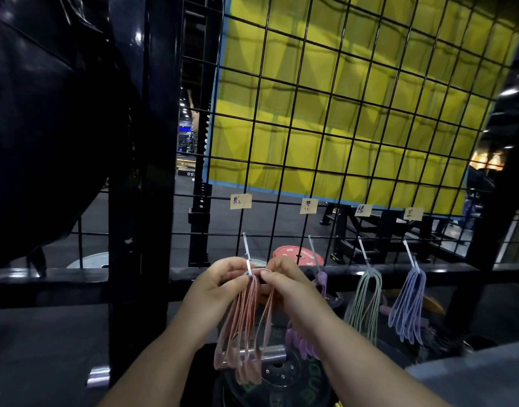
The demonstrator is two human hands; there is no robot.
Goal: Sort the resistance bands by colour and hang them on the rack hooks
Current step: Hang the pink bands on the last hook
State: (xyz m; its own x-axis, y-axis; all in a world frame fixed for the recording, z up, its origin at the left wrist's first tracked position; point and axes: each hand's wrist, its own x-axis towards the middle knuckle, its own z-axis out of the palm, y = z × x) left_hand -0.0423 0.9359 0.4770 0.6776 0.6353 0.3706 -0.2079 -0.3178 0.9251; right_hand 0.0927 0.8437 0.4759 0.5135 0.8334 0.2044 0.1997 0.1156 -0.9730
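Head view looks onto a black wire grid rack (254,127) with a yellow panel (355,98) behind it. Below the rack a black weight plate (281,377) lies under the hanging bands.

Four bunches hang in a row along the foot of the grid. From left to right they are pink bands (243,324), purple bands (299,345), green bands (365,304) and blue bands (408,304). Each bunch droops with its long axis straight down.

Both hands meet at the top of the pink bunch. The left hand (220,284) pinches the loops from the left side. The right hand (284,282) pinches a loop between thumb and forefinger from the right.

Between them stands the leftmost hook (246,251). It reaches out from the grid toward the person, and its tip sits right at the fingertips. Both hands look equally near it.

Any loop not yet seated likely has to pass over that tip and slide away from the person, toward the grid. Whether the pinched loop is already over the hook cannot be told.

A small paper label (240,201) hangs above each hook; the writing is too small to read.
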